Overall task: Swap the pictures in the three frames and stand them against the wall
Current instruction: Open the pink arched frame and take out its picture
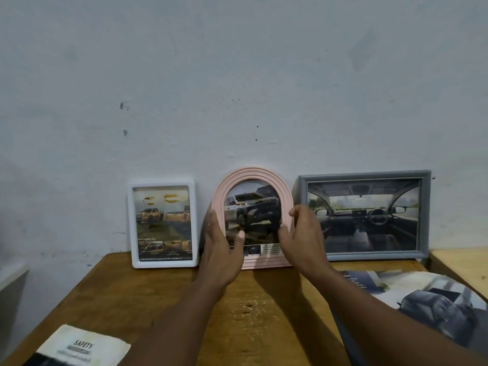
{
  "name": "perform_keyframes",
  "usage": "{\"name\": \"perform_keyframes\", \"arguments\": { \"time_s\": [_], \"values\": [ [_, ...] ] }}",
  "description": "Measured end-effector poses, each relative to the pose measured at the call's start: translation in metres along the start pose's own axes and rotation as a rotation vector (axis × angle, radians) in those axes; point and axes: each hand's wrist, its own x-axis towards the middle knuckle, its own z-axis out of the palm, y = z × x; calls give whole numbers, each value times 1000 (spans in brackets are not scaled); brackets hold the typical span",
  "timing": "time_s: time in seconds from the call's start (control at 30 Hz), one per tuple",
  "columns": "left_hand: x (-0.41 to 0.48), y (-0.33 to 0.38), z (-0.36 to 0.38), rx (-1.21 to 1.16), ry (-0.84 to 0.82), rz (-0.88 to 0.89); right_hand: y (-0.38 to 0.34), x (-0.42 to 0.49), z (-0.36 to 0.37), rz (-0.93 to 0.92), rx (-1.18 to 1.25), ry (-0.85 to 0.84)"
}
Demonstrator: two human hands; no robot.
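Pale bluish wall (237, 75), scuffed & spotted, fills upper 2/3 of frame; wooden table (264, 313) below, set against it. 3 frames stand in a row along table's back edge, at the wall: white frame (161, 184) centre-left, portrait, w/ yellow pickup pics; pink arched frame (249, 171) in centre, w/ dark pickup pic; grey frame (364, 175) centre-right, landscape, w/ car-interior pic. White & pink just beside each other; narrow gap btw pink & grey.

Both hands on pink arched frame, upright, base on tabletop; left hand (221, 247) clasps its left edge, thumb laid across front onto pic, fingers wrapped round the side; right hand (303, 239) pinches its right edge, thumb on front rim, index curled above; other fingers hidden, can't tell how they lie.

Lower left: booklet (84, 344) marked "SAFETY", flat on table; lower right: car brochure (422, 299), flat, partly under right forearm. Far right edge: lighter wooden surface (462, 265), apart from table.
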Motion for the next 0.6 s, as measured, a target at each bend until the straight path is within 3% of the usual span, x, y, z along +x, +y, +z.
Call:
{"name": "perform_keyframes", "arguments": {
  "time_s": [0.3, 0.6],
  "values": [
    [-13, 5, -7, 25, 22, 30, 4, -2, -6, 129, 163, -151],
    [-75, 28, -45, 48, -86, -5, -18, -42, -63, 70, 176, -250]
  ]
}}
